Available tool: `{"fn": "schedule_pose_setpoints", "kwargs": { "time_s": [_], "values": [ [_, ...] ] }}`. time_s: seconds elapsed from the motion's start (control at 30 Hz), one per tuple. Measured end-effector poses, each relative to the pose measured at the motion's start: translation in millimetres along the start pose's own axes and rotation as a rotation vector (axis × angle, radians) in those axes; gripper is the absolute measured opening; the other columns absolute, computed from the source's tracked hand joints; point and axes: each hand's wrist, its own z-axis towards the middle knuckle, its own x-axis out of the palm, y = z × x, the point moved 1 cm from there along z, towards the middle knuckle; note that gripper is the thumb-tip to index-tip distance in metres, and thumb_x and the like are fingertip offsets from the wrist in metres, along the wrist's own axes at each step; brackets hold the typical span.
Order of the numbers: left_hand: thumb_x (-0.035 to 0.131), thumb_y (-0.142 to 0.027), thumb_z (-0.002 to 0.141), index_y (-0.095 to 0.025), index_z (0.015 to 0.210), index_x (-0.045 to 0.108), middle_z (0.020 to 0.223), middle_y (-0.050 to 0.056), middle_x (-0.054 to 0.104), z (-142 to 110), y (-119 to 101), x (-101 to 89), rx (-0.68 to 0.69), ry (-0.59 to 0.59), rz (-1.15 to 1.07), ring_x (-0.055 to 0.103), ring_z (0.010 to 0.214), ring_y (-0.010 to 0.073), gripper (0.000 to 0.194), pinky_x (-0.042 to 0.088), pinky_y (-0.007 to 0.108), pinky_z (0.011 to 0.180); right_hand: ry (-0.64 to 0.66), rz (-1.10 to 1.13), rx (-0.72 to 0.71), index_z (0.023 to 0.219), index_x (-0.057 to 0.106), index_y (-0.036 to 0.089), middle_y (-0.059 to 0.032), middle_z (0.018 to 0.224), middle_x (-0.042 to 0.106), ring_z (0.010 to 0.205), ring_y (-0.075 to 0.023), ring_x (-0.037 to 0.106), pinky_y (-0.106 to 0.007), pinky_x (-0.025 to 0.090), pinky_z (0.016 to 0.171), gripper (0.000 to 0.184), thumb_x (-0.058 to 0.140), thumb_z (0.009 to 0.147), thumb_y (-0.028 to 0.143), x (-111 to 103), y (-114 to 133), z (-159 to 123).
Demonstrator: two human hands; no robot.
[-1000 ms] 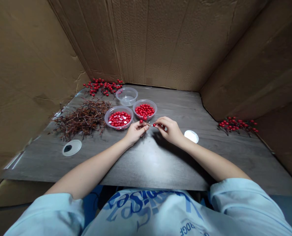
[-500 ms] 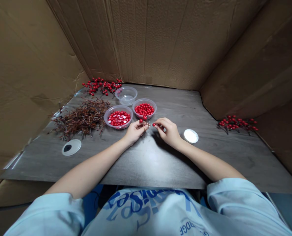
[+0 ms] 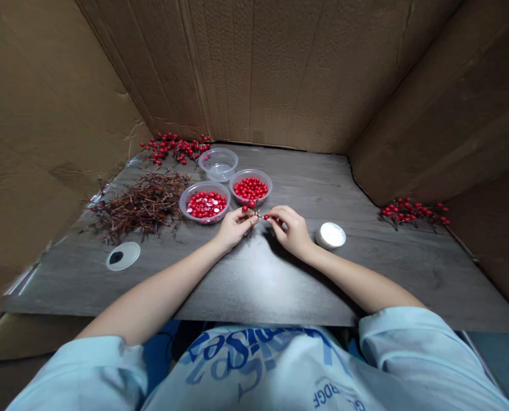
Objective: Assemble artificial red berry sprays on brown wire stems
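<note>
Leftward, a heap of dry brown twigs point(image 3: 136, 205) lies on the dark wood-grain table point(image 3: 258, 285), beside a clear plastic bowl of red berries point(image 3: 205, 204) and a second clear bowl point(image 3: 251, 178) filled with more of them. Next comes the left hand point(image 3: 236, 228), curled closed and pinching a thin berry stem point(image 3: 258, 216). The right hand point(image 3: 291, 231), also closed, pinches the stem's other end, with a small red berry just outside its grip. Further right sit a round white disc point(image 3: 331, 235) and a spray of red berries point(image 3: 412, 212).

Cardboard walls point(image 3: 254, 74) around gray tabletop point(image 3: 365, 274)
</note>
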Motion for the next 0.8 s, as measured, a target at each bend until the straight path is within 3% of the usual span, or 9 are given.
{"fn": "schedule_pose_setpoints", "kwargs": {
  "time_s": [0.27, 0.8],
  "values": [
    [0.075, -0.039, 0.052, -0.011, 0.071, 0.058, 0.048, -0.005, 0.047, -1.1, -1.5, 1.8, -0.017, 0.005, -0.010, 0.036, 0.037, 0.0037, 0.037, 0.026, 0.019, 0.038, -0.096, 0.019, -0.007, 0.086, 0.059, 0.016, -0.0085, 0.086, 0.062, 0.081, -0.0146, 0.057, -0.027, 0.049, 0.068, 0.011, 0.049, 0.082, 0.017, 4.1, -2.4, -2.9],
    [0.074, -0.038, 0.054, -0.012, 0.072, 0.058, 0.050, -0.005, 0.048, -0.9, -0.4, 0.3, -0.002, 0.026, 0.012, 0.037, 0.038, 0.0036, 0.035, 0.026, 0.019, 0.038, -0.095, 0.028, -0.022, 0.084, 0.060, 0.016, -0.0085, 0.085, 0.062, 0.082, -0.0148, 0.058, -0.028, 0.049, 0.071, 0.010, 0.050, 0.081, 0.016, 6.5, -2.1, -3.1]
  ]
}}
